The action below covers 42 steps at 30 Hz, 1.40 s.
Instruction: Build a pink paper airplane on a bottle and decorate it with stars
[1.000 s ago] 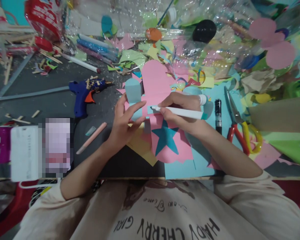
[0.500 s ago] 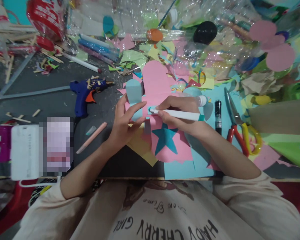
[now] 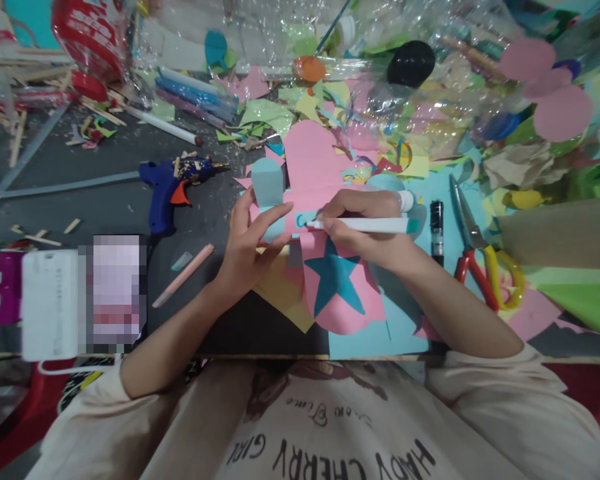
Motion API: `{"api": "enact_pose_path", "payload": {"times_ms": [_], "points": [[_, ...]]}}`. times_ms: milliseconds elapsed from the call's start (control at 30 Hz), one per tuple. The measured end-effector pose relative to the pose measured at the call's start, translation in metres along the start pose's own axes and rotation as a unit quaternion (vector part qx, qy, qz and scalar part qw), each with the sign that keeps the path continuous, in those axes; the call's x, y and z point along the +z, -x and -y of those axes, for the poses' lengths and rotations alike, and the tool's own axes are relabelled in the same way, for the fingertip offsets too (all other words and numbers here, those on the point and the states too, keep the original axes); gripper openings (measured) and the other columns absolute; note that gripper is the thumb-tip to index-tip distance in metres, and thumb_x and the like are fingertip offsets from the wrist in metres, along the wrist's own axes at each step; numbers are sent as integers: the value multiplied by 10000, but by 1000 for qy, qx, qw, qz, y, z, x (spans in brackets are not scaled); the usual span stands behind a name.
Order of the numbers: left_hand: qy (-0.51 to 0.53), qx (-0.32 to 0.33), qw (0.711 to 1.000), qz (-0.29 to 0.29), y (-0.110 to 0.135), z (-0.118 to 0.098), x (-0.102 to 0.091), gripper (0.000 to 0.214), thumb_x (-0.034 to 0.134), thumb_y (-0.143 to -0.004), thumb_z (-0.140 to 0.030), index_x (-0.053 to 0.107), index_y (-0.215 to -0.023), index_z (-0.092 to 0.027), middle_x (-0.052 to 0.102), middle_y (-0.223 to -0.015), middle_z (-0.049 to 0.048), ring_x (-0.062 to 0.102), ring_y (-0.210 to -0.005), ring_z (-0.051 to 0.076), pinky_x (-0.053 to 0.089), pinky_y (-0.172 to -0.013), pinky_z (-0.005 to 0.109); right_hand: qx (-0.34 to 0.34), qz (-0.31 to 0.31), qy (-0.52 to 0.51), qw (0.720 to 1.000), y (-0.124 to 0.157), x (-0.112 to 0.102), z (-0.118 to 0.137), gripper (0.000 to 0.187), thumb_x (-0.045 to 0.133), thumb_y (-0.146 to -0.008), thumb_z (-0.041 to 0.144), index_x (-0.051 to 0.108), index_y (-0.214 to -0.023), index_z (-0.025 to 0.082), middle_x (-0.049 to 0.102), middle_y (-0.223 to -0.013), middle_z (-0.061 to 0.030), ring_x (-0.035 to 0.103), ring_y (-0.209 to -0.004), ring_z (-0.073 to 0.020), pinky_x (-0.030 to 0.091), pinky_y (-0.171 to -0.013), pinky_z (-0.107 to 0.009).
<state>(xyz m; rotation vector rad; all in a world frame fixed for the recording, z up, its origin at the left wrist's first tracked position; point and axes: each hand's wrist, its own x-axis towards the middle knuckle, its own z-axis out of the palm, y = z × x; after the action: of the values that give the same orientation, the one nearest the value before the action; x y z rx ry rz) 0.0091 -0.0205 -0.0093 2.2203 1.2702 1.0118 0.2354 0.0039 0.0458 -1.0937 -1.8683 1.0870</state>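
1. dark table [image 3: 100, 217], its far side heaped with paper scraps [image 3: 265, 119] and clear plastic.
2. pink paper piece [image 3: 313, 160] lies in front of the person, between the two hands, one rounded flap pointing away and a lower part bearing a teal star [image 3: 336, 277].
3. left hand [image 3: 253, 248] is spread, fingers resting on the paper's left side, clenched around nothing.
4. right hand [image 3: 373, 242] grasps a white marker [image 3: 380, 225] with a teal end, pen-fashion, tip pointing left.
5. that tip is at a small light-blue strip [image 3: 312, 217] on the pink paper, just beside a curved teal stroke [image 3: 300, 221].
6. light-blue rounded flap [image 3: 267, 181] sits just beyond the left hand's fingers.
7. blue glue gun [image 3: 157, 193] lies left of the left hand, a salmon pen [image 3: 187, 272] nearer the person.
8. black marker [image 3: 437, 230] and red-and-yellow-handled scissors [image 3: 473, 235] lie right of the right hand.
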Motion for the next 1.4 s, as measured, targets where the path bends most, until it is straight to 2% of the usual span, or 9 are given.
{"api": "enact_pose_path", "payload": {"times_ms": [100, 433, 600, 733, 900, 1067, 1233, 1400], "points": [[17, -21, 1000, -2, 0, 0, 0, 405, 538, -981, -545, 596, -1335, -359, 480, -1490, 68, 473, -1390, 268, 428, -1156, 431, -6, -15, 1, 1000, 0, 0, 1, 284, 596, -896, 355, 571, -657, 203, 646, -632, -2, 548, -574, -118, 407, -517, -250], [11, 0, 1000, -18, 2, 1, 2, 405, 539, -990, -514, 583, -1358, -351, 487, -1491, 59, 480, -1394, 253, 421, -1153, 388, -23, -29, -12, 999, 1, 3, -1, 269, 570, -923, 331, 576, -686, 204, 631, -601, 11, 530, -533, -106, 420, -511, -251], [-1, 23, 999, -26, 2, 4, 4, 414, 556, -991, -480, 559, -1387, -360, 479, -1487, 62, 477, -1389, 244, 435, -1140, 379, -27, -27, -25, 999, -1, 1, -1, 253, 592, -930, 386, 619, -757, 204, 651, -661, 7, 556, -575, -114, 441, -530, -257], [-1, 14, 1000, -27, 2, 3, 4, 408, 551, -992, -489, 558, -1385, -379, 470, -1493, 48, 476, -1382, 234, 442, -1138, 376, -35, -37, -44, 998, -1, 0, -3, 286, 591, -940, 463, 655, -874, 192, 657, -730, 9, 565, -606, -106, 453, -556, -254], [5, 3, 1000, -14, 3, 3, 3, 415, 553, -989, -495, 560, -1386, -373, 466, -1500, 50, 475, -1387, 245, 455, -1134, 390, -24, -45, -39, 998, 3, 4, -5, 276, 665, -899, 475, 643, -847, 205, 607, -654, 27, 531, -560, -101, 406, -502, -240], [7, 12, 1000, -26, 2, 5, 4, 419, 577, -979, -489, 557, -1386, -393, 489, -1468, 51, 486, -1384, 244, 458, -1134, 406, -3, -20, -42, 999, 4, 7, -5, 273, 640, -920, 431, 572, -755, 225, 616, -641, 17, 535, -539, -107, 405, -488, -243], [-13, -2, 1000, -19, 1, 3, 3, 399, 563, -979, -507, 589, -1355, -376, 509, -1452, 66, 499, -1372, 246, 461, -1130, 402, -11, 0, -37, 999, 3, 6, -3, 219, 624, -930, 359, 570, -763, 228, 636, -639, 29, 520, -502, -95, 406, -490, -241], [-7, 13, 1000, -15, 1, 2, 2, 423, 569, -982, -487, 576, -1380, -344, 492, -1468, 84, 480, -1385, 253, 468, -1119, 403, -4, 14, -28, 999, 2, 5, -1, 208, 614, -939, 354, 584, -779, 226, 650, -631, 28, 513, -488, -97, 414, -488, -246]]}}
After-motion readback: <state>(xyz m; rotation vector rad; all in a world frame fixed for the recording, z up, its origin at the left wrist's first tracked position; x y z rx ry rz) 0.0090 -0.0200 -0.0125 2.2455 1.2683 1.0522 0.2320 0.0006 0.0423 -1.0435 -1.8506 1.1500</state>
